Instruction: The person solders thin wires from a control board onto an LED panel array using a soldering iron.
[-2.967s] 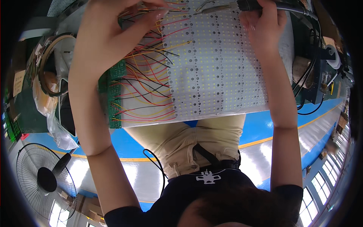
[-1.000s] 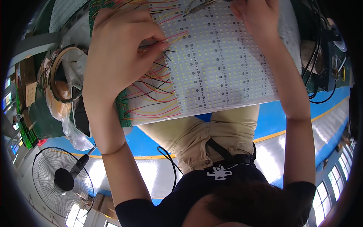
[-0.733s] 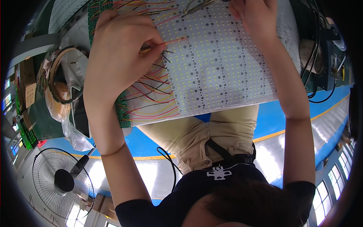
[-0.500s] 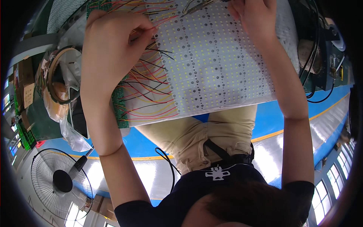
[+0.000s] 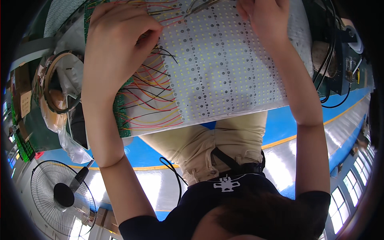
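Reference for all places: the light panel (image 5: 224, 76). At its far left margin, the left hand's (image 5: 120, 44) grip is pinched together on a thin red wire (image 5: 173, 23). The wire's free end lies over the panel, right of the grip; its long axis runs rightward and slightly away from the body, toward the tip of the soldering iron (image 5: 205, 8). Wire end and tip appear close together; contact cannot be confirmed. The left hand is nearer this end; the right hand (image 5: 270, 18) is above the panel's far right part, fingers curled, its grip on the iron cut off from view, so closure cannot be told. Other wires (image 5: 160, 95) join the panel's left margin to the green board (image 5: 120, 112)
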Available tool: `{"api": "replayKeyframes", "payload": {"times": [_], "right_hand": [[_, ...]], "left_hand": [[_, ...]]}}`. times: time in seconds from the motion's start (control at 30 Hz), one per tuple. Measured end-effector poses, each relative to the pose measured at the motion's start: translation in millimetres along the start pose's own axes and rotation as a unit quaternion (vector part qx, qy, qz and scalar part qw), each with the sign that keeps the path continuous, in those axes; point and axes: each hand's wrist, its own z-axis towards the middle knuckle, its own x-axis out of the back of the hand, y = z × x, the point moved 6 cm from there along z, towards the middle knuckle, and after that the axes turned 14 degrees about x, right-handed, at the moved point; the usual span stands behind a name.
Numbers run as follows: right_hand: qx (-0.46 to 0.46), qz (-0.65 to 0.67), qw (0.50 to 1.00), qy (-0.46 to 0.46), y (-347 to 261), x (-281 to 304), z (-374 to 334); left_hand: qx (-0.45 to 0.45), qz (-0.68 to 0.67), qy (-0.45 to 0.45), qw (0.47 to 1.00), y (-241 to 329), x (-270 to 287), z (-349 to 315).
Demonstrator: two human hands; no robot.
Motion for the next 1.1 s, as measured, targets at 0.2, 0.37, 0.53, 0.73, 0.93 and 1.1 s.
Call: {"api": "replayKeyframes", "payload": {"times": [0.2,0.37,0.53,0.73,0.93,1.1], "right_hand": [[0.004,0.000,1.000,-0.011,0.2,0.3,0.5],[0.009,-0.003,1.000,-0.016,1.7,-0.3,0.1],[0.003,-0.005,1.000,-0.011,2.6,0.2,0.0],[0.007,-0.007,1.000,-0.018,1.6,-1.6,0.2],[0.003,-0.009,1.000,-0.018,1.6,-2.6,-0.5],[0.013,-0.008,1.000,-0.025,0.5,-2.2,-0.6]], "left_hand": [[0.010,0.014,-0.015,1.000,2.2,-2.0,-0.5],[0.010,0.036,-0.011,0.999,7.3,-2.2,-2.0],[0.006,0.046,-0.009,0.999,8.9,-2.5,-2.0],[0.007,0.052,-0.005,0.999,10.3,-0.9,-2.2],[0.012,0.063,-0.005,0.998,10.0,-2.0,-2.7],[0.015,0.068,-0.007,0.998,10.1,-1.4,-3.2]]}}
